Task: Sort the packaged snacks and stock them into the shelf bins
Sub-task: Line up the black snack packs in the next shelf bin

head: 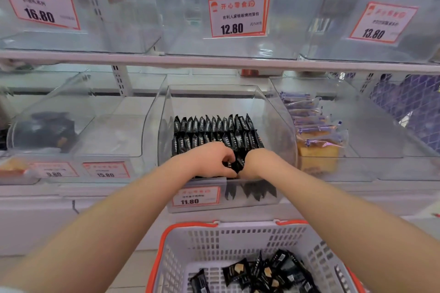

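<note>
At the centre of the frame, a clear plastic shelf bin (273,112) holds two neat rows of upright black snack packets (214,132). Both bare forearms reach up from the lower corners and meet over the bin's front edge. The left hand (214,159) curls its fingers around a small bunch of black packets (234,164); the right hand (256,164) presses in just beside it, wrist bent, its fingers hidden behind the hand, so I cannot tell whether they grip. The back half of the bin, behind the rows, is bare floor with open room. A price tag (195,196) reading 11.80 sits on the bin's front wall. At the bottom centre, a white basket with an orange rim (166,233) holds more loose black packets (259,271). To the right, a neighbouring bin holds purple-wrapped cakes (314,131). To the left, another bin (78,112) holds dark packets in its left part. Across the top, the upper shelf edge (214,62) carries clear bins with price cards.
</note>
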Available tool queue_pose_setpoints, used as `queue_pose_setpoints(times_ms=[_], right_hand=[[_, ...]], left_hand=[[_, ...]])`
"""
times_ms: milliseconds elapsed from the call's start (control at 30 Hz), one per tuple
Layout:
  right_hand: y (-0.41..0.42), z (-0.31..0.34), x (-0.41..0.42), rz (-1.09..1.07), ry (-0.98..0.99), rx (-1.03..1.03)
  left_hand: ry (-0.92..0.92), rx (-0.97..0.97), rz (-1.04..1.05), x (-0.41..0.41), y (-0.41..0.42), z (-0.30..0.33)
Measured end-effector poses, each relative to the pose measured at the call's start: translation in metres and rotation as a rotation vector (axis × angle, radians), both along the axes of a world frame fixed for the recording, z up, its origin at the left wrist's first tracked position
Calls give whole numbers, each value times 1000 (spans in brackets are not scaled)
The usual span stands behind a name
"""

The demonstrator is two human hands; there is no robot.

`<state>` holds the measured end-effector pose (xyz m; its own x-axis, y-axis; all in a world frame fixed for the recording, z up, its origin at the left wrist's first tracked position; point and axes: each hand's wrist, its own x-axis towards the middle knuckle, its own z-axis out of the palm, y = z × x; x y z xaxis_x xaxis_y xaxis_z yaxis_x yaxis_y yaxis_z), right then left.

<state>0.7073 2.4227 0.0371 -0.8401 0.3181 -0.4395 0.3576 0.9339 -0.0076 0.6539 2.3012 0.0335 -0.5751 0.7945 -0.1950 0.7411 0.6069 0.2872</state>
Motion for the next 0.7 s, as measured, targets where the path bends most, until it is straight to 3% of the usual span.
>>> queue_pose_setpoints(times_ms=[167, 267, 400, 567, 700], right_hand=[[26, 17, 8, -164, 25, -513], [29, 16, 13, -42, -61, -410], [27, 17, 13, -7, -153, -432], [25, 15, 13, 148, 79, -168], [25, 11, 16, 178, 185, -156]], left_hand=[[24, -93, 14, 0, 7, -2], [76, -149, 7, 2, 14, -3], [153, -116, 28, 2, 17, -10], [51, 3, -9, 0, 14, -8], [101, -63, -10, 4, 22, -8]])
